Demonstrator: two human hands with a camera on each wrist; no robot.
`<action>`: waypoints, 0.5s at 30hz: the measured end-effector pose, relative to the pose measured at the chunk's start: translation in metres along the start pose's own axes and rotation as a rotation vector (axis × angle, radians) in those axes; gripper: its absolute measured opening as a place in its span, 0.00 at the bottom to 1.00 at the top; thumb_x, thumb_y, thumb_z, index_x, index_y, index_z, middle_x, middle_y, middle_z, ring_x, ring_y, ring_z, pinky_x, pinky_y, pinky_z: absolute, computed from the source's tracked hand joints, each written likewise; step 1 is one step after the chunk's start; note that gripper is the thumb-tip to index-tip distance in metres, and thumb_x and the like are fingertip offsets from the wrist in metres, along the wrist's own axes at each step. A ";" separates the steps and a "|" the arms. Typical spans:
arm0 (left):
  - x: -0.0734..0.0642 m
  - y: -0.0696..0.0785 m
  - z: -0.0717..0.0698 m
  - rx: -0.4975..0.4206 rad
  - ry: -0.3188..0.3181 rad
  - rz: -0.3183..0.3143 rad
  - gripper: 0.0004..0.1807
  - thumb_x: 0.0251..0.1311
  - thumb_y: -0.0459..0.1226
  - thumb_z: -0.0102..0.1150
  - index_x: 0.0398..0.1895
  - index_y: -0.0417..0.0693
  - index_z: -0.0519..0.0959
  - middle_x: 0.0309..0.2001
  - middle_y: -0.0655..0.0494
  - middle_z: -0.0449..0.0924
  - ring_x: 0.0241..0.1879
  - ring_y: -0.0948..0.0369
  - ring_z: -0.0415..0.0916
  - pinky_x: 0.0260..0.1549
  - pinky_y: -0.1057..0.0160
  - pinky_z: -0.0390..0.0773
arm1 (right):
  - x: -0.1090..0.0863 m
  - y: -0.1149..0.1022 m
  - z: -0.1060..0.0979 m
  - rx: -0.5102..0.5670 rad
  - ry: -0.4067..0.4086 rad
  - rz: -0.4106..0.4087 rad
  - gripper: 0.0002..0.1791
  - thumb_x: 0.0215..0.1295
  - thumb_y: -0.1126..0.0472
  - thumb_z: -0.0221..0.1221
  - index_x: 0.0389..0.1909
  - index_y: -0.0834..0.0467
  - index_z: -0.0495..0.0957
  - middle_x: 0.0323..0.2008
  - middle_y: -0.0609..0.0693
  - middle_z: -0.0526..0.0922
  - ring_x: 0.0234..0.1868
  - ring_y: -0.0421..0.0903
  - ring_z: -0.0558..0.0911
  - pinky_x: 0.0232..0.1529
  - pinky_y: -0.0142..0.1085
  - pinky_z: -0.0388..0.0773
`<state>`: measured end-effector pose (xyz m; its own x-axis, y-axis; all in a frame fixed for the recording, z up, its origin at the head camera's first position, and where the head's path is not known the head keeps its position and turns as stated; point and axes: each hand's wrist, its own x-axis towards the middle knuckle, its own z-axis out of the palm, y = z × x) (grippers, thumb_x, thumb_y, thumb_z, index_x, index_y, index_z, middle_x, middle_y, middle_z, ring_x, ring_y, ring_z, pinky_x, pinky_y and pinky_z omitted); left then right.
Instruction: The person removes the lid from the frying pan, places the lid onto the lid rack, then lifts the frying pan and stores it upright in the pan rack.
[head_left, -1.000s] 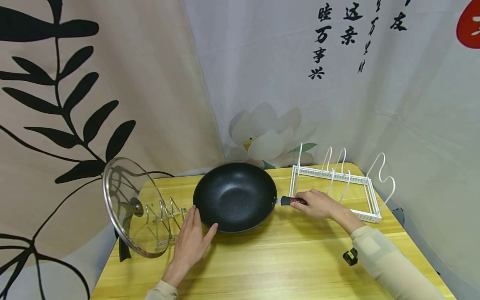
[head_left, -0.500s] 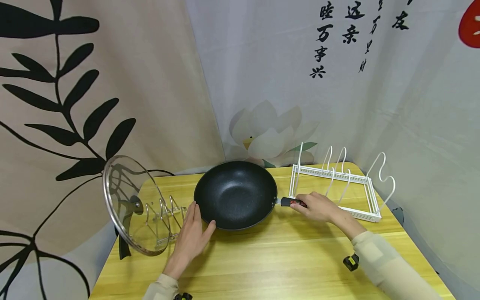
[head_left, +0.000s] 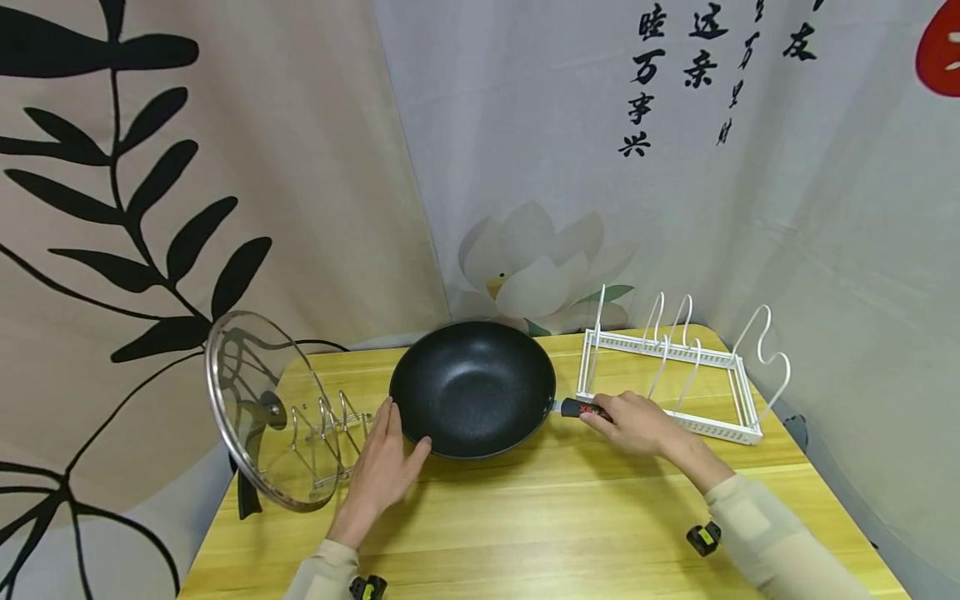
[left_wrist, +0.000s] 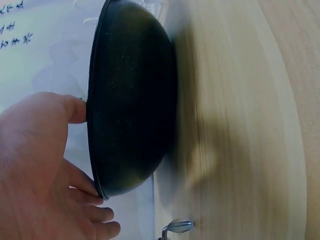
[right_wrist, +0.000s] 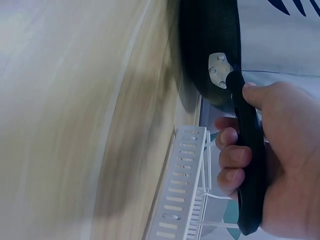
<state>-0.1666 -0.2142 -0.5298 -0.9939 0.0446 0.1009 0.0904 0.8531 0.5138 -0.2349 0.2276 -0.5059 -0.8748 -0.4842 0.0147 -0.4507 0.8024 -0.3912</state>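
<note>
A black wok (head_left: 472, 392) sits upright in the middle of the wooden table, its inside facing up. My right hand (head_left: 637, 425) grips its dark handle (right_wrist: 247, 150), fingers curled underneath and thumb along the top in the right wrist view. My left hand (head_left: 381, 467) touches the rim at the near left with fairly straight fingers; the left wrist view shows the thumb and a fingertip against the rim. Left of that hand, a glass lid (head_left: 273, 412) stands tilted, with a wire rack (head_left: 330, 433) partly seen through it.
A white rack (head_left: 720, 429) with upright hoops stands at the right of the table (head_left: 525, 533), just behind my right hand. Curtains (head_left: 337, 167) hang close behind the table. Small black devices (head_left: 703, 538) are on both wrists.
My right hand and forearm have lowered slightly while holding the handle. The wok and left hand stay nearly in place, with only a very small shift.
</note>
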 end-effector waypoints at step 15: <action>0.010 -0.006 -0.007 0.004 -0.089 -0.021 0.55 0.83 0.55 0.59 0.91 0.30 0.43 0.94 0.34 0.35 0.93 0.34 0.41 0.88 0.30 0.57 | -0.011 -0.012 0.006 -0.026 0.042 0.025 0.19 0.88 0.42 0.58 0.45 0.53 0.82 0.23 0.41 0.74 0.22 0.37 0.70 0.26 0.33 0.66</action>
<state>-0.1770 -0.2227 -0.5263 -0.9973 0.0726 0.0144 0.0697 0.8562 0.5119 -0.2192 0.2211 -0.5072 -0.8922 -0.4496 0.0441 -0.4329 0.8229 -0.3680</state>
